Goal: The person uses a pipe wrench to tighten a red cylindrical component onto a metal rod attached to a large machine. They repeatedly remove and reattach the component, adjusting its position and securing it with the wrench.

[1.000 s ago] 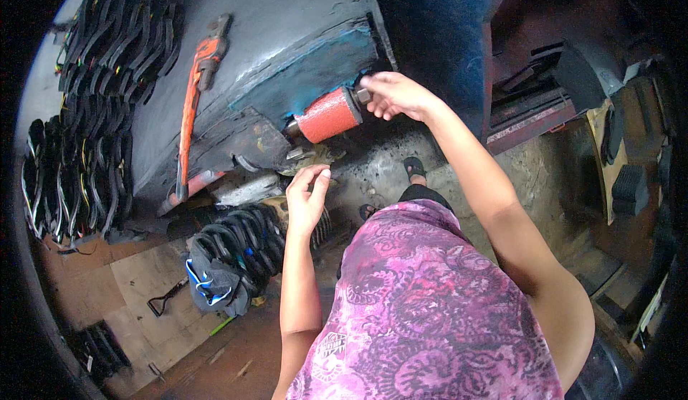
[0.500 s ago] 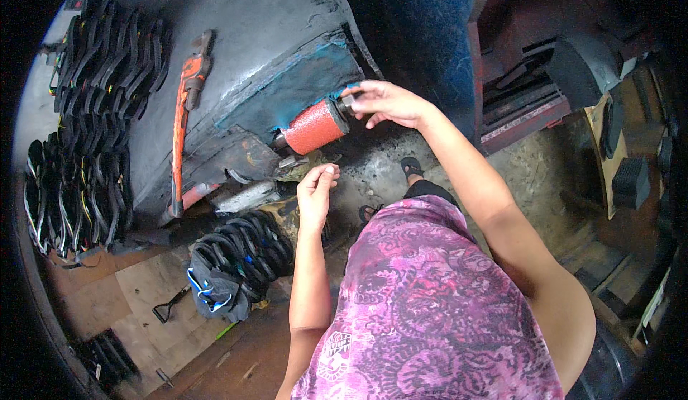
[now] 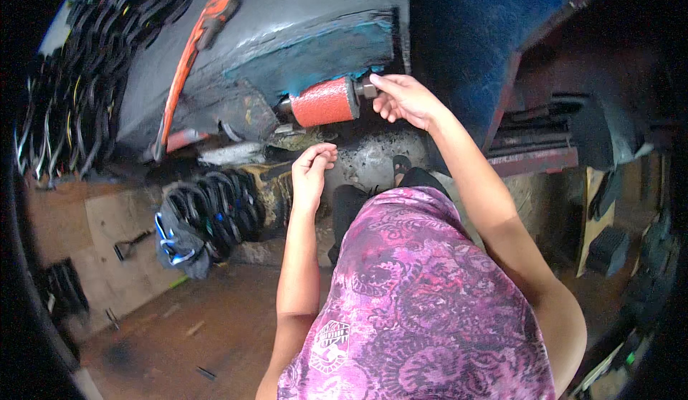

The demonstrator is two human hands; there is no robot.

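Note:
A red rough-surfaced roller (image 3: 324,104) is mounted sideways below a blue-stained patch on the grey machine housing (image 3: 301,24). A hex nut (image 3: 368,88) sits on the shaft at the roller's right end. My right hand (image 3: 405,99) is at this nut, with its thumb on top and its fingers curled in beneath. Below the roller and apart from it, my left hand (image 3: 312,170) hovers with its fingers bent in against the thumb. Whatever those fingers may hold is hidden.
An orange pipe wrench (image 3: 188,67) lies on the housing to the left. Rows of black curved strips (image 3: 79,99) fill the far left. A bundle of black soles (image 3: 215,206) and a dark cloth (image 3: 183,246) lie below. A dark red metal cabinet (image 3: 534,160) stands at the right.
The view has shifted, so the machine appears higher. My right hand, blurred before, is now steadier at the nut, its fingers more curled. My left hand stays bent below the roller.

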